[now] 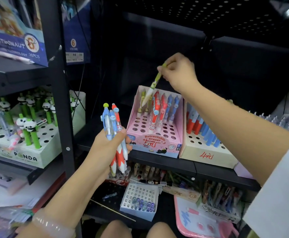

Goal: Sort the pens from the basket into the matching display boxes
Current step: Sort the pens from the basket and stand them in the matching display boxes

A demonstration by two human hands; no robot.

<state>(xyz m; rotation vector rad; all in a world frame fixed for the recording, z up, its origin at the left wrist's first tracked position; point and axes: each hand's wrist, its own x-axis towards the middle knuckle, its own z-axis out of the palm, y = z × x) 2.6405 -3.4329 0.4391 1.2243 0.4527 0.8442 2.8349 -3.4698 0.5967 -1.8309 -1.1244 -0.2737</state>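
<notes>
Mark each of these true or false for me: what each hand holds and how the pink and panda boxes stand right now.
1. The right hand pinches a green pen over the pink display box. True.
2. The left hand is empty. False: it grips a bunch of blue and red pens.
3. Every hole in the pink display box is filled. False: many front holes are empty.
4. The panda pen box sits on the shelf left of the black post. True.
</notes>
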